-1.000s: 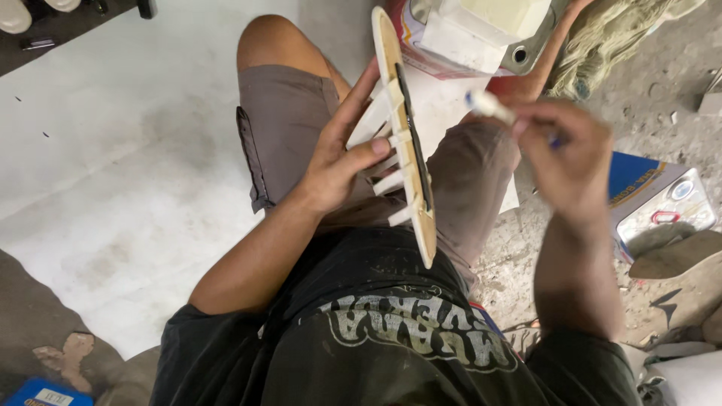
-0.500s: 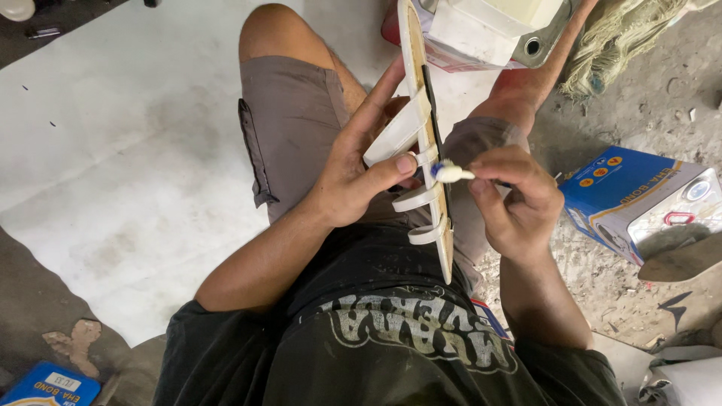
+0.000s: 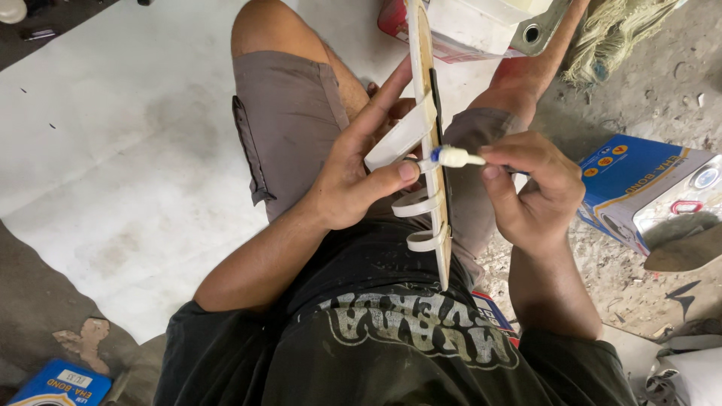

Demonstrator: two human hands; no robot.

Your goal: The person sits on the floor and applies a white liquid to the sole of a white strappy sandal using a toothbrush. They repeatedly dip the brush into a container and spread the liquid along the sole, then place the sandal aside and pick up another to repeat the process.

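Gluing step: left hand [image 3: 353, 180] clasps pale sole [image 3: 430, 143] edge-on above lap, thumb pressing white strap loops [image 3: 420, 203]; right hand [image 3: 530, 192] pinches white-nozzled glue applicator [image 3: 455, 157] against sole edge; next move likely needs steady nozzle travel.

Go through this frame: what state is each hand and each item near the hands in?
left hand: gripping the sole, thumb on a strap
sandal sole: held on edge, white strap loops sticking out
right hand: pinching the applicator
white-tipped applicator: tip against the sole
blue box: lying on the ground
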